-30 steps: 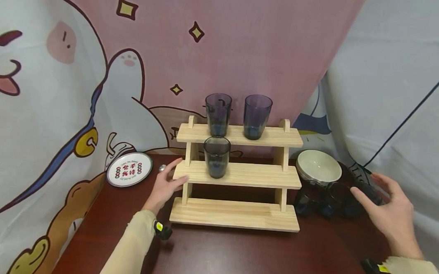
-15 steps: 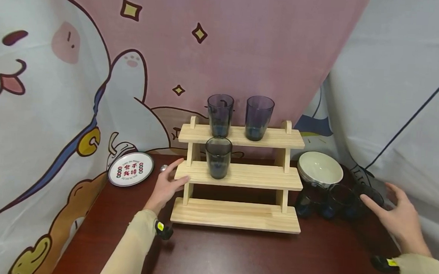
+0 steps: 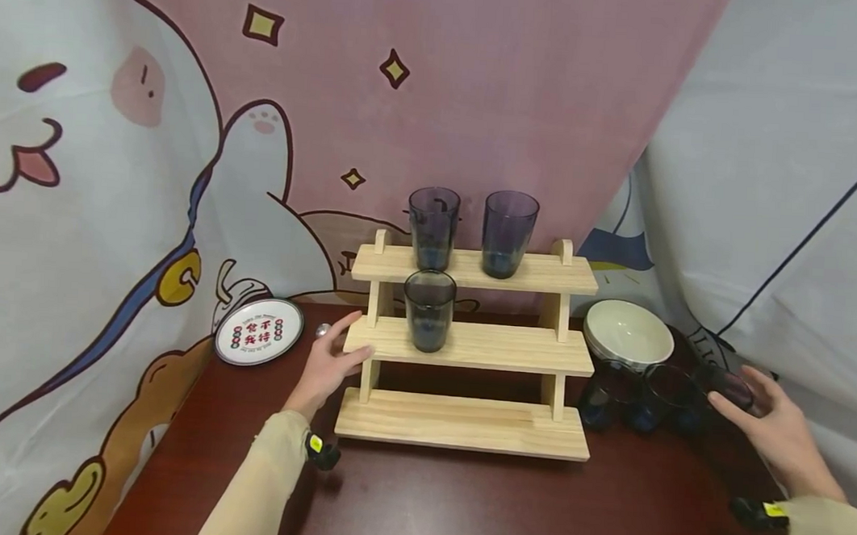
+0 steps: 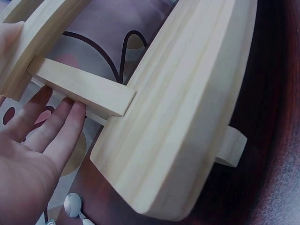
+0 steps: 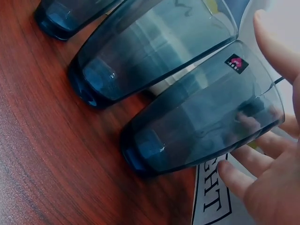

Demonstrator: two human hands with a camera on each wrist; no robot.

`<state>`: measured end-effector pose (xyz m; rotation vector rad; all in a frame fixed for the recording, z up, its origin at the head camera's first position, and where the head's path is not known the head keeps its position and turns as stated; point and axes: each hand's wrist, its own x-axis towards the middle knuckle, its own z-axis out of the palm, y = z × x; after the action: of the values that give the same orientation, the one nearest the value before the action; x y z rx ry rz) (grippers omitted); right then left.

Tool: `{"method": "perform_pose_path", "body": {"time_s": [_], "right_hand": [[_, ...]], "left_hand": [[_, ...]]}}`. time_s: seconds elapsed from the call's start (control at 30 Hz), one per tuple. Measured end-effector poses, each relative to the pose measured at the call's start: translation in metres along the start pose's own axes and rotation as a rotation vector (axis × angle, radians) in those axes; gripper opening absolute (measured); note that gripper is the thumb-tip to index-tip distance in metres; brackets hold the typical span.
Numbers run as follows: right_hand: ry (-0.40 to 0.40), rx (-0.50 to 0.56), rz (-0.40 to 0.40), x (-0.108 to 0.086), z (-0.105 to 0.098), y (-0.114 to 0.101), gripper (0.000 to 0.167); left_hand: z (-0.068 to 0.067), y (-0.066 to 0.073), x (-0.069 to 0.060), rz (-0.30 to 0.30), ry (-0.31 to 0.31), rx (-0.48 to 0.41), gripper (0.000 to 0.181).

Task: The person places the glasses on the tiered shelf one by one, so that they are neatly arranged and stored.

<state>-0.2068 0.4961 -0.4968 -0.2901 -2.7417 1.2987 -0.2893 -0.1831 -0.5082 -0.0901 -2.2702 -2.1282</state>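
Note:
A three-tier wooden rack (image 3: 464, 421) stands on the table. My left hand (image 3: 324, 373) grips the left end of its middle shelf; in the left wrist view the thumb lies on the wood and the fingers touch a side support (image 4: 82, 84). One dark glass (image 3: 429, 312) stands on the middle shelf, two more, a left glass (image 3: 433, 227) and a right glass (image 3: 509, 233), on top. At the right, my right hand (image 3: 784, 427) is spread around the outermost of three blue-grey glasses (image 5: 197, 117). Its thumb is apart from the rim; whether the fingers touch the glass is unclear.
Pale stacked bowls (image 3: 629, 330) sit behind the table glasses, close to the rack's right end. A plate (image 3: 259, 331) with red lettering leans at the back left. A spoon (image 4: 72, 206) lies near the rack's left side. Printed cloth (image 3: 481, 100) hangs behind.
My right hand has shifted right, to the outer side of the outermost glass, and its fingers have come a little nearer the rim. The left hand keeps its grip. The head view has shifted slightly.

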Motion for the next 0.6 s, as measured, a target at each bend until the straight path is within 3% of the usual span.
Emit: {"method": "perform_pose_path", "body": {"time_s": [0.23, 0.6], "right_hand": [[-0.007, 0.132, -0.125, 0.004, 0.005, 0.009, 0.082], [-0.007, 0.165, -0.102, 0.007, 0.008, 0.015, 0.09]], "left_hand": [[0.0, 0.0, 0.0, -0.005, -0.002, -0.003, 0.068], [0.0, -0.001, 0.0, -0.007, 0.01, 0.015, 0.068]]}}
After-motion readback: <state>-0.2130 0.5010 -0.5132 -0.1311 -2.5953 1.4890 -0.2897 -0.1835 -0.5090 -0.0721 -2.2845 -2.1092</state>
